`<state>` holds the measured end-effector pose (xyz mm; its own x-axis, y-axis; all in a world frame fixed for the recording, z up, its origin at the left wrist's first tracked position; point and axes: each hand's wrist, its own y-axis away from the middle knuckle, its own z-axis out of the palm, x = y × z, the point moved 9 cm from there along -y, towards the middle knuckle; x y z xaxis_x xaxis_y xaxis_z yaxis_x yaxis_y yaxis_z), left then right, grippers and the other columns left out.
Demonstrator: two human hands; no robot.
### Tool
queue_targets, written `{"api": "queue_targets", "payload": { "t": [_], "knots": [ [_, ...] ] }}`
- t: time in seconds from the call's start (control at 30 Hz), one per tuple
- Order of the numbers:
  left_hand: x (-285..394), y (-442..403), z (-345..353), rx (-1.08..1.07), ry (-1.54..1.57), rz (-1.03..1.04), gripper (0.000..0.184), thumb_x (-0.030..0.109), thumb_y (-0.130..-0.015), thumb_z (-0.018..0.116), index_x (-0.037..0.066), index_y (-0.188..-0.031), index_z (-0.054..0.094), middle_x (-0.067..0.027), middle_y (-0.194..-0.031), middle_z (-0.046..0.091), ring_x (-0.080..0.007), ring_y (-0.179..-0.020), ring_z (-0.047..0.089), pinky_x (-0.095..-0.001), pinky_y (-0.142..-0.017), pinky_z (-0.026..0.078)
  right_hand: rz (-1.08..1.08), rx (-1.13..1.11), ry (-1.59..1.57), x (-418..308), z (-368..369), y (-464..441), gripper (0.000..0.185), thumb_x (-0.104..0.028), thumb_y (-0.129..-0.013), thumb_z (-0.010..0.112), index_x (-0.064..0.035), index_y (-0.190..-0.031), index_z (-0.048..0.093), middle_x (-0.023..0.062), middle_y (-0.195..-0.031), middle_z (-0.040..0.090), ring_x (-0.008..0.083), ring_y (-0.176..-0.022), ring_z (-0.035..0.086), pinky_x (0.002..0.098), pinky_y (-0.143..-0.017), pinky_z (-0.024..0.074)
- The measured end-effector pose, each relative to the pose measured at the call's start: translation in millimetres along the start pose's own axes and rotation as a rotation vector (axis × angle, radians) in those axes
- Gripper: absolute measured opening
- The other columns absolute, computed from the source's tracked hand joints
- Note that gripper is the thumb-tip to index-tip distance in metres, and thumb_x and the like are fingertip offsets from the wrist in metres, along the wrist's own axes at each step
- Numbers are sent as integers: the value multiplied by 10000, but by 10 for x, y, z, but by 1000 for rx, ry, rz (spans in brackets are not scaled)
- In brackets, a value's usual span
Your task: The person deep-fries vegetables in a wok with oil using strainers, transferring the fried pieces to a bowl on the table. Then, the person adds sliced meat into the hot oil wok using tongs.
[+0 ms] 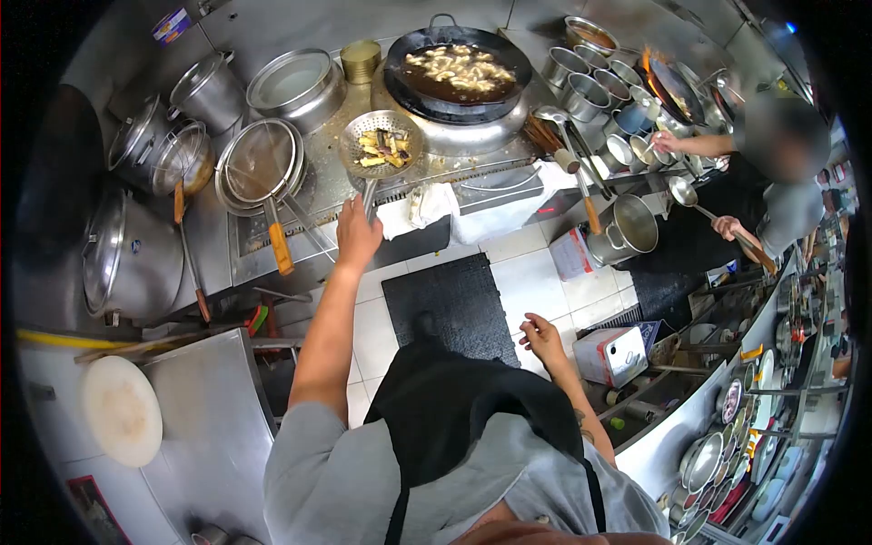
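Observation:
My left hand (360, 236) is closed round the handle of a perforated skimmer (347, 143) at the front of the stove. Dark-skinned, pale-fleshed fried pieces, perhaps eggplant (383, 150), lie in its bowl. Behind and to the right of it, a large black wok (400, 86) holds dark oil with many pale pieces (459, 68) bubbling in it. My right hand (542, 341) hangs low at my side above the floor, its fingers loosely apart with nothing in them. A white cloth (430, 205) lies on the stove edge, right of my left hand.
Wire strainers (259, 162) rest over a pot on the left, near lidded pots (136, 254). On the right a co-worker (772, 182) holds a ladle (683, 192) beside a flaming wok (677, 91). A black mat (450, 309) covers part of the tiled floor; a box (610, 356) stands right.

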<state>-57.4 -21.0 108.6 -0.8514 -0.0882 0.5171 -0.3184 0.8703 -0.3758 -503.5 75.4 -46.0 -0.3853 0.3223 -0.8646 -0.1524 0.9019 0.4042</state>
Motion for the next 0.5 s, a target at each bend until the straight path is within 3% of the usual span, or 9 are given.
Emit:
{"api": "queue_targets", "payload": {
  "t": [0.07,0.17,0.2,0.3,0.33,0.43,0.5],
  "knots": [
    [-564,-74,586,-206,-167,-315,373,84,-728,615,-54,-1059,511,-245,-995,594,-412,-936,575,-428,-818,474,5,15,26,55,-60,156,369,-166,-889,548,33,-1197,506,87,-863,626,127,-628,622,236,-511,494],
    [-866,-74,1056,-438,84,-523,317,69,-719,615,-37,-1001,517,-191,-848,621,-356,-759,618,-423,-697,518,25,54,-41,192,-206,372,374,-161,-891,544,39,-1202,498,98,-870,626,141,-631,627,241,-507,496],
    [-785,22,1206,-552,451,-712,218,60,-748,591,-3,-950,539,-119,-698,600,-268,-579,597,-382,-544,523,52,88,-83,242,-273,434,371,-160,-894,538,41,-1203,494,101,-871,626,146,-632,628,242,-508,497],
    [-571,93,1658,-607,1476,-1051,97,80,-793,560,21,-868,545,-78,-645,568,-189,-519,558,-314,-472,498,128,176,-200,446,-415,654,360,-159,-905,522,44,-1201,485,110,-872,626,158,-635,632,246,-508,499],
    [-565,46,1758,-548,1537,-1077,58,87,-810,541,32,-793,531,-66,-614,539,-178,-493,530,-302,-440,470,145,200,-228,484,-459,718,356,-160,-910,516,45,-1199,482,113,-872,625,162,-635,633,247,-507,500],
    [-452,-96,1812,-446,1613,-1039,71,93,-811,539,45,-765,512,-44,-587,502,-157,-465,491,-293,-409,442,133,285,-259,428,-615,824,328,-174,-928,493,33,-1181,484,115,-884,624,172,-634,635,254,-495,495],
    [-417,20,1695,-393,1507,-995,70,68,-812,519,52,-758,478,-33,-580,471,-145,-450,465,-291,-391,418,154,337,-319,420,-645,928,318,-176,-933,486,25,-1179,487,112,-893,622,172,-633,633,253,-492,489]
  ]
}}
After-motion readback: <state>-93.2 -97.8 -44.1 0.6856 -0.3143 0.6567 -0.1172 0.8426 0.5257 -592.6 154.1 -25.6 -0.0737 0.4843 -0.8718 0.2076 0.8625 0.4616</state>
